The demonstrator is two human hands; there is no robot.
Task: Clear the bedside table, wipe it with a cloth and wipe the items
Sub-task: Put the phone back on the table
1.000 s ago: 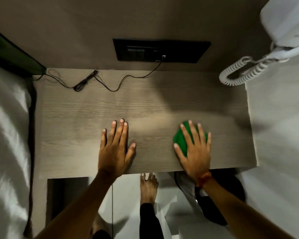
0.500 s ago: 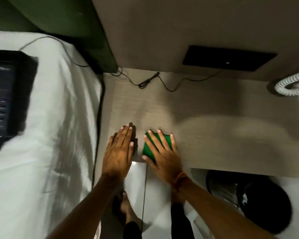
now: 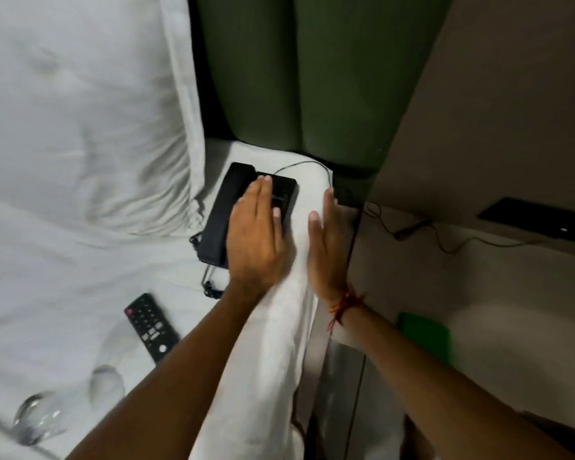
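**Both hands over the bed edge, cloth left on the tabletop**

The left hand (image 3: 256, 234) lies palm down, fingers straight and pressed together, over the black telephone (image 3: 246, 212); whether it touches the set cannot be told, and it grips nothing. The telephone rests on the white bed (image 3: 63, 260), its handset running along the side away from the right hand, its thin cord (image 3: 299, 165) looping off beyond the fingertips. The right hand (image 3: 327, 247) is held edge-on just beside the left, fingers together and extended, empty, above the bed's rounded edge; a red thread band (image 3: 346, 302) circles its wrist.

Outward from the left hand, near the left forearm, a black remote control (image 3: 151, 327) lies on the sheet, and beyond it, toward the person, a clear glass (image 3: 47, 416) lies blurred. A white pillow (image 3: 80, 111) sits beyond the telephone on the left hand's outer side, and a green headboard (image 3: 312, 78) stands ahead of both hands.

On the right hand's outer side, beside the right forearm, the green cloth (image 3: 425, 340) lies on the wooden tabletop (image 3: 495, 293), apart from both hands. A black cable (image 3: 412, 230) trails along the tabletop's far edge.
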